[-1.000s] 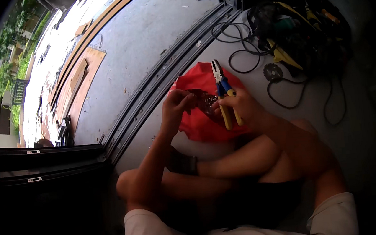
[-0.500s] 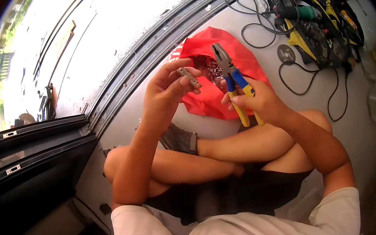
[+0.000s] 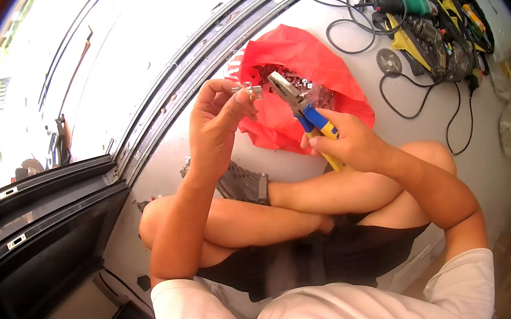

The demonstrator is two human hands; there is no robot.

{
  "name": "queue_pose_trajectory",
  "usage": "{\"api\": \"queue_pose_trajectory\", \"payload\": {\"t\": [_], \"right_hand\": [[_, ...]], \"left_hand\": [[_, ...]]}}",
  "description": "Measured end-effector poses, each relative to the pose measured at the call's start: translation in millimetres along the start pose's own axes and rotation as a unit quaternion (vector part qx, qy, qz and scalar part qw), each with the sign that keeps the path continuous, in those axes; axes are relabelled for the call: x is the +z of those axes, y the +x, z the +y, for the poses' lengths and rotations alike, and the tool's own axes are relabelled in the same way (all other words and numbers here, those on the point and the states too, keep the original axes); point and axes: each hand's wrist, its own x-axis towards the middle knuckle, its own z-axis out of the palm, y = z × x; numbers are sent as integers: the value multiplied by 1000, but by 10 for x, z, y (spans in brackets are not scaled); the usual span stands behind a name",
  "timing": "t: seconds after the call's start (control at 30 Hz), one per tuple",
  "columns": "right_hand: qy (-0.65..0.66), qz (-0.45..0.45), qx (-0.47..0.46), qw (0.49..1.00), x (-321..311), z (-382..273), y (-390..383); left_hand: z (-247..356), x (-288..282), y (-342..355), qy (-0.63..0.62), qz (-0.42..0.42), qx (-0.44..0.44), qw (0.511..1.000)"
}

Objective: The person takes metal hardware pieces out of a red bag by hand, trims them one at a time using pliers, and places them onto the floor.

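Between the thumb and fingers of my left hand (image 3: 215, 119) is a small silvery metal bracket (image 3: 254, 91) with a raised middle. My right hand (image 3: 355, 144) grips combination pliers (image 3: 287, 91) by their blue and yellow handles. Their jaws look nearly closed and point up and left toward the bracket, with a gap between them. Behind both hands, a red bag (image 3: 341, 69) lies spread on the floor, its mouth open. Many small metal pieces (image 3: 318, 94) fill it, partly hidden by the pliers.
My crossed legs (image 3: 346, 190) are in front of the bag. At the upper right lie a green power tool (image 3: 419, 6), a black and yellow tool bag (image 3: 444, 55), a round saw blade (image 3: 388, 61) and a looping cable (image 3: 350, 20). Dark metal door tracks (image 3: 163, 85) run along the left.
The bracket has been turned in my left fingers. The pliers have moved left and tilted toward it, and their handles are closer together.
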Motion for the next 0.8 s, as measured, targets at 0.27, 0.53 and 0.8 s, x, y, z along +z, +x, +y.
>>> {"api": "queue_pose_trajectory", "payload": {"t": [0.27,0.53,0.8], "right_hand": [[-210,69,-24,975,41,-51,-44],[-420,160,-95,888,59,21,3],[-503,206,-189,818,-49,-121,65]], "left_hand": [[-71,131,-23,-40,61,-97,993],[-133,95,-21,-14,57,-99,993],[55,194,41,96,68,-64,991]]}}
